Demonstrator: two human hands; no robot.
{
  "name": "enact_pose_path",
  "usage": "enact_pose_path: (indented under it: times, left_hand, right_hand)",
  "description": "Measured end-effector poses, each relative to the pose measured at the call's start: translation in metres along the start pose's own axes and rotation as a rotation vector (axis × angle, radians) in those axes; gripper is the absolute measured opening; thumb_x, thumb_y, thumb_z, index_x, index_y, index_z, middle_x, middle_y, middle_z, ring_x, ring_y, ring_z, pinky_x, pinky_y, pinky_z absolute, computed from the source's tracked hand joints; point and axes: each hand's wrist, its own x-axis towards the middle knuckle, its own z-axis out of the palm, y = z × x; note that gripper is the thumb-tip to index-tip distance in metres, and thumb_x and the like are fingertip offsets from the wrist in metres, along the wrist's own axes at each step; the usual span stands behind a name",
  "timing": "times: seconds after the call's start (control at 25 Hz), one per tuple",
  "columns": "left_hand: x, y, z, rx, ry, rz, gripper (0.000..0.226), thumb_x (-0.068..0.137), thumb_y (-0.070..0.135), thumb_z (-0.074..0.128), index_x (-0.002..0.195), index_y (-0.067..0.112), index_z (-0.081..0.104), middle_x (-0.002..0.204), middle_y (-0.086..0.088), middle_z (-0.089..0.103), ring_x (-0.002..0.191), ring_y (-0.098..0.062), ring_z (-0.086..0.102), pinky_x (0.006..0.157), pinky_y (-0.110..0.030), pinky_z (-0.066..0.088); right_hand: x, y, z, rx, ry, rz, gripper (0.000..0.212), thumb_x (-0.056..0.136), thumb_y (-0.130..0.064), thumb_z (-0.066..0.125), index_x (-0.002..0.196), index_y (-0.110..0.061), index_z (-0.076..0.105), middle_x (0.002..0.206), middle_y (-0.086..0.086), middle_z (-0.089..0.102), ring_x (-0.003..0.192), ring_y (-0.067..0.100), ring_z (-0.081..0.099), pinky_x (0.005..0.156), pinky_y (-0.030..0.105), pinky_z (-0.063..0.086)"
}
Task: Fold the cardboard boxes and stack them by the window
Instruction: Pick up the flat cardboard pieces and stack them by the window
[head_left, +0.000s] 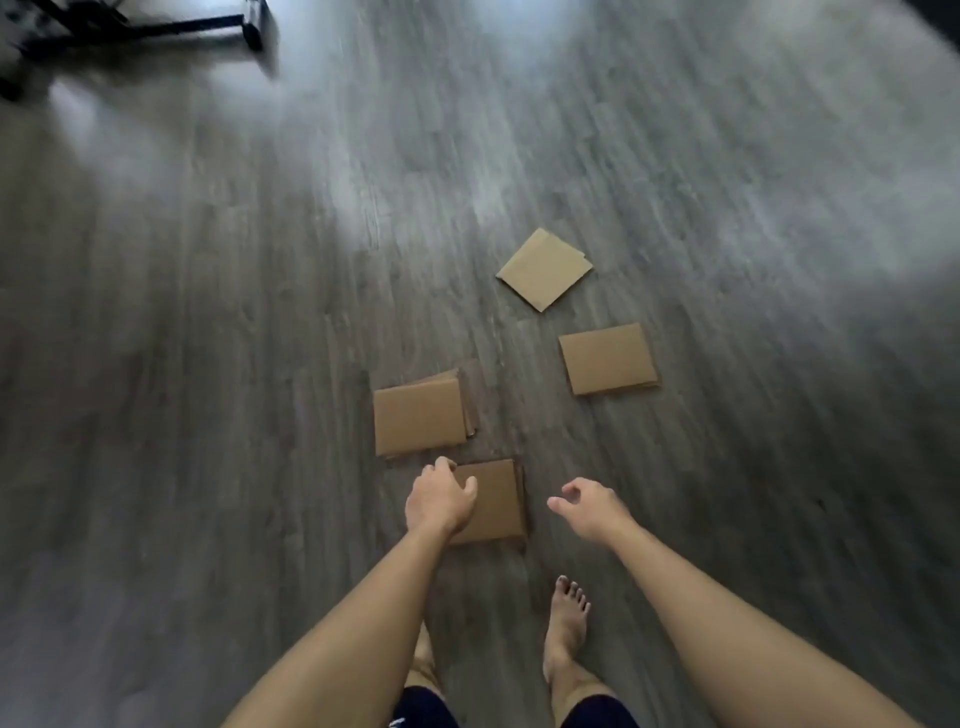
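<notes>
Grey floor (208, 364): four flattened boxes (418, 415), both hands (439, 501) empty.

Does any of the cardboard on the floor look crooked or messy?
Yes. The farthest cardboard piece is turned cornerwise like a diamond, while the others lie squarer. The left piece has layers fanning out at its right edge. All four are scattered on the floor, not stacked.

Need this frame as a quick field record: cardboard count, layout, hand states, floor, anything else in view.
cardboard: four flat folded pieces, lying apart, unstacked
nearest piece: partly covered by left hand
left piece: beyond nearest
right piece: flat
far piece: turned diamond-wise
left hand: above nearest piece, fingers curled, contact unclear
right hand: holds nothing, fingers loosely curled
floor: grey wood planks
other: dark frame top left; bare foot
</notes>
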Motion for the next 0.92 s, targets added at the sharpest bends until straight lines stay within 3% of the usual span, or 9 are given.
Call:
enact_pose_path:
  times: [0.16,0.44,0.64,0.92]
  left_hand:
    - [0.066,-0.051,0.047,-0.001,-0.003,-0.027,0.049,0.097,0.046,0.052,0.136,0.016,0.049,0.135,-0.01,0.054,0.125,-0.028,0.051,0.101,-0.039,0.045]
    - [0.216,-0.162,0.191,-0.121,-0.018,-0.187,0.054,0.095,0.048,0.057,0.138,0.015,0.05,0.138,-0.01,0.056,0.124,-0.028,0.055,0.101,-0.037,0.045]
    - [0.338,-0.238,0.29,-0.165,0.052,-0.299,0.069,0.091,0.048,0.065,0.143,0.01,0.042,0.145,-0.016,0.047,0.127,-0.035,0.052,0.105,-0.045,0.044]
    - [0.428,-0.295,0.382,-0.162,0.011,-0.398,0.084,0.087,0.052,0.069,0.147,0.003,0.036,0.15,-0.018,0.039,0.136,-0.037,0.042,0.11,-0.046,0.038]
  right_hand:
    - [0.073,0.019,0.055,0.005,0.021,0.024,0.049,0.097,-0.047,0.057,0.137,-0.018,0.054,0.135,0.007,0.061,0.124,0.027,0.056,0.1,0.034,0.045]
    - [0.262,0.072,0.183,0.022,0.066,0.054,0.054,0.095,-0.048,0.056,0.14,-0.02,0.049,0.127,0.005,0.064,0.12,0.028,0.057,0.1,0.036,0.046]
    - [0.401,0.113,0.275,0.004,0.109,0.09,0.064,0.094,-0.051,0.056,0.146,-0.017,0.04,0.14,0.008,0.053,0.129,0.028,0.051,0.103,0.038,0.042]
    - [0.502,0.155,0.352,-0.018,0.096,0.151,0.075,0.093,-0.055,0.057,0.152,-0.017,0.03,0.147,0.009,0.042,0.132,0.029,0.047,0.103,0.041,0.042]
